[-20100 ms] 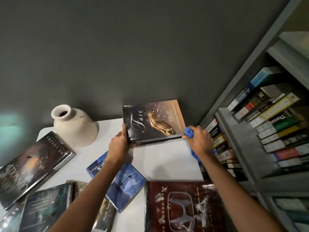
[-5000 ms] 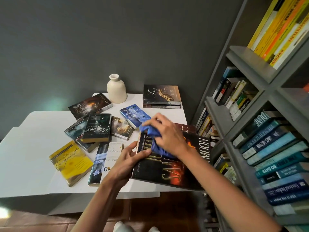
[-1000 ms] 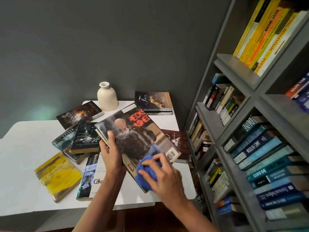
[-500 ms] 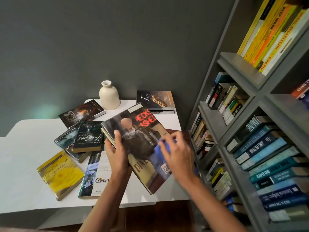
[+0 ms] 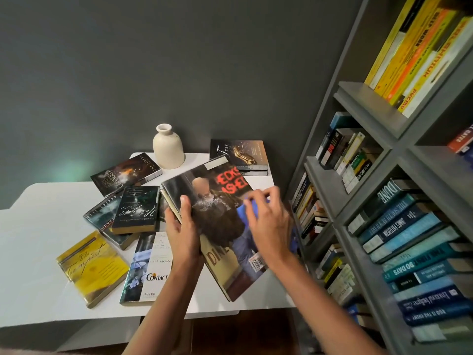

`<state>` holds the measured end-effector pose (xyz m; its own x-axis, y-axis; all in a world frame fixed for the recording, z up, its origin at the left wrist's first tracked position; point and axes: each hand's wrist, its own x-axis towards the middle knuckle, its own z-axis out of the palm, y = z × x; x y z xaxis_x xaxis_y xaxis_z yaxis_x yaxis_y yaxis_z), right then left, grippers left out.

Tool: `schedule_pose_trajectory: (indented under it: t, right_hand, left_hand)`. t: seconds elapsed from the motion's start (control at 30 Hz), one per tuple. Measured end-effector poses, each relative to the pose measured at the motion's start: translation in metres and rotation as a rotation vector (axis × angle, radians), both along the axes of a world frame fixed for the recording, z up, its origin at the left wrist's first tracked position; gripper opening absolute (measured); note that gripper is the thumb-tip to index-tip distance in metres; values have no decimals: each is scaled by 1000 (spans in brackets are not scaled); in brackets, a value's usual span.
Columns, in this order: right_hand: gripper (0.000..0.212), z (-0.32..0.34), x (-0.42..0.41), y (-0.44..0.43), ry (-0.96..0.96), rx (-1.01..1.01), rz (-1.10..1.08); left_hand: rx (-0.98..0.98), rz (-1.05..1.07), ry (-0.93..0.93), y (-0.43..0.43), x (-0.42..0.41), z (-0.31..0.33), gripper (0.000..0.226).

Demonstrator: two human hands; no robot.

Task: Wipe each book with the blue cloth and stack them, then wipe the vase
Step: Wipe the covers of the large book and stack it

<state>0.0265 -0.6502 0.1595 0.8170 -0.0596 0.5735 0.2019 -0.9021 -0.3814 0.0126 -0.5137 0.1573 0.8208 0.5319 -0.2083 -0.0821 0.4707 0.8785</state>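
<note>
Holding hardcover [image 5: 217, 221] by left edge in left hand [image 5: 183, 226], tilted above table [image 5: 38, 239]. Pressing blue cloth [image 5: 242, 213] onto cover with right hand [image 5: 268, 224], fingers curled over it. Could slip from one-handed hold under wiping push, hitting vase [image 5: 168, 147] or loose books [image 5: 139, 208].

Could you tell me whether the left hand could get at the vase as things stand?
Probably not yet: the left hand grips the large book; once freed, only flat books lie between it and the vase.

Just 1 camera, worn on the person's head, looked forward and down from close above the left hand [image 5: 183, 234] and right hand [image 5: 268, 224], bookshelf [image 5: 363, 103] right of them.
</note>
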Motion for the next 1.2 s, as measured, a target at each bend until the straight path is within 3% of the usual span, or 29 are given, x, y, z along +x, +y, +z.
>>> schedule_pose_trajectory:
  t: [0.1, 0.17, 0.4, 0.6, 0.77, 0.83, 0.97, 1.03, 1.07, 1.13, 1.2]
  right_hand:
    - [11, 2, -28, 39, -27, -49, 208]
    - [11, 1, -35, 39, -8, -76, 338]
    - [9, 12, 8, 8, -43, 26, 44]
    - [14, 6, -36, 35, -69, -78, 406]
    - [9, 16, 2, 4, -57, 24, 120]
    - [10, 23, 7, 23, -97, 24, 123]
    - [12, 14, -31, 51, -116, -71, 399]
    - [14, 4, -46, 34, -78, -68, 466]
    - [15, 0, -45, 23, -81, -61, 430]
    - [16, 2, -28, 4, -92, -13, 292]
    - [15, 13, -3, 3, -92, 64, 140]
  left_hand:
    - [71, -16, -16, 1, 4, -5, 17]
    - [63, -25, -12, 3, 3, -9, 17]
    - [2, -68, -12, 2, -5, -1, 26]
    - [85, -95, -5, 8, -7, -1, 31]
    - [67, -162, 23, 7, -16, 2, 37]
    - [81, -180, 25, 3, -16, 6, 35]
    - [86, -140, 41, 11, -10, 1, 54]
    - [76, -133, 75, 20, -10, -9, 84]
    - [72, -145, 101, 24, -9, -20, 99]
    - [73, -173, 117, 27, -11, -29, 106]
    - [69, -208, 95, 23, -17, -8, 82]
